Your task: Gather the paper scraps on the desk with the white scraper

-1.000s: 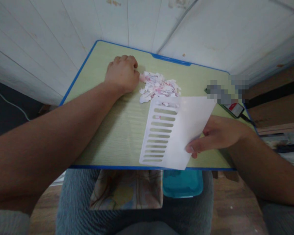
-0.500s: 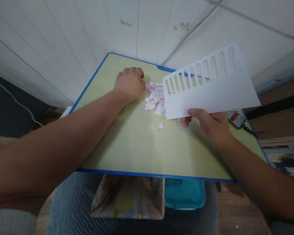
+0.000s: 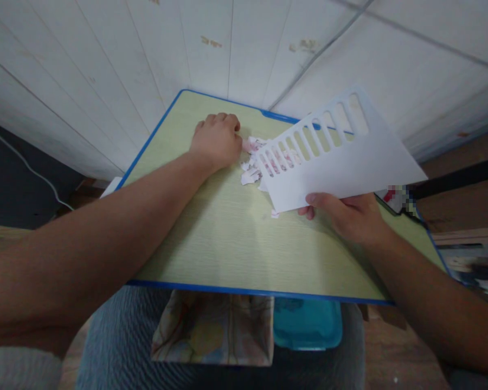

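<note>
My left hand rests on the yellow tabletop, its fingers curled under and its inner side hidden. Right beside it lies a heap of torn paper scraps, whitish with pink and purple marks. My right hand grips the lower edge of a white slotted card, thumb on top and fingertips beneath. A row of rounded slots, growing larger to the right, runs along the card's far side. The card is tilted and its left end covers part of the heap. One small scrap shows at its near left corner.
A blue rim edges the table, which stands against a white panelled wall. Below the near edge are a patterned fabric bin and a teal container. A dark flat object lies at the table's right side.
My right hand has shifted slightly left and nearer to me. The slotted card has turned, its left end now lower and further over the scraps. My left hand stays put.
</note>
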Demonstrator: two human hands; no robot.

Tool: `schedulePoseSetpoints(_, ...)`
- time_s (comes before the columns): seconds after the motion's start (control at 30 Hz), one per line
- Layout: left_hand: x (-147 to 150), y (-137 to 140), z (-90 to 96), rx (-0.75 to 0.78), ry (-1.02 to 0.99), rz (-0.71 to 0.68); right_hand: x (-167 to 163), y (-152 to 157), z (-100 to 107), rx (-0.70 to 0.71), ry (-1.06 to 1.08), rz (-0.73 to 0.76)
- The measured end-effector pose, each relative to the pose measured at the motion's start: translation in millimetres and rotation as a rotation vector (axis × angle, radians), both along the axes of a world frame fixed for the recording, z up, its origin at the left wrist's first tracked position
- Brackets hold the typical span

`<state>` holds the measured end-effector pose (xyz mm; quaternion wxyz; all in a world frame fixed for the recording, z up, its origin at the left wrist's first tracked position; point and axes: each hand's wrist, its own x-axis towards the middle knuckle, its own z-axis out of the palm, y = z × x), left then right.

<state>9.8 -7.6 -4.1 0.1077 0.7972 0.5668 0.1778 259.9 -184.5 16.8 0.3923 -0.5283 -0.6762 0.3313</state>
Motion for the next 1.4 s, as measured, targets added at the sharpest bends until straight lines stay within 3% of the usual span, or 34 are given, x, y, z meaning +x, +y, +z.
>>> schedulePoseSetpoints(0.53, -1.7, 4.5, -2.3, -0.047, -0.128, -0.025, 4.1, -10.0, 20.7, -0.533, 0.117, 0.576)
schedulePoseSetpoints(1.27, -6.8, 10.7, -10.4, 0.057, -0.082, -0.047, 4.8, -5.5, 34.5, -0.545, -0.029, 0.853)
schedulePoseSetpoints(1.4, -6.3, 11.6, -9.8, 0.087, -0.017, -0.039, 7.2, -7.3, 31.4, -0.598, 0.014, 0.808)
